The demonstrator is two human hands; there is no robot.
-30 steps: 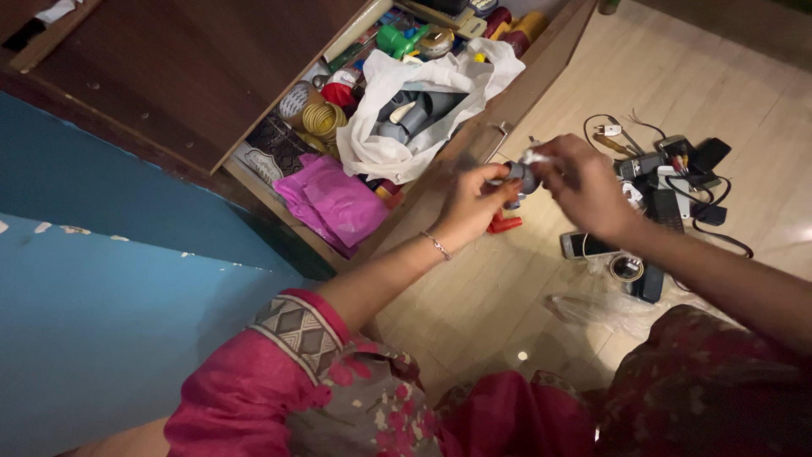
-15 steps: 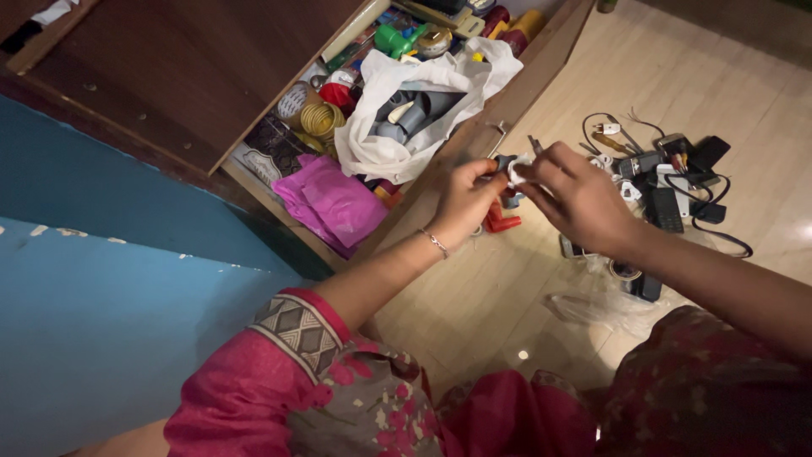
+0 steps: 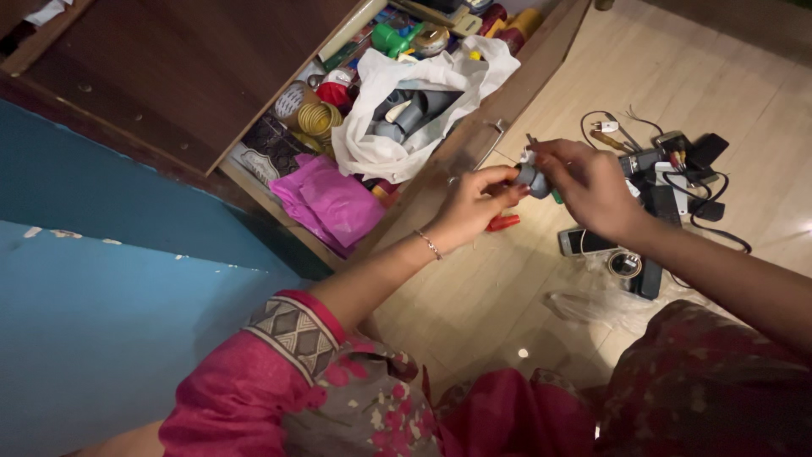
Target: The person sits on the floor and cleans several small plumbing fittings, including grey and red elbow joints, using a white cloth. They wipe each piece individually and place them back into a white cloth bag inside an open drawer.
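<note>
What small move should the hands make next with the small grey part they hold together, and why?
Probably lower the small grey plastic part toward the wooden floor and steady it. Both the left hand and the right hand pinch it in mid-air, above a red plastic piece and near the open wooden drawer, so a dropped bit could get lost.
</note>
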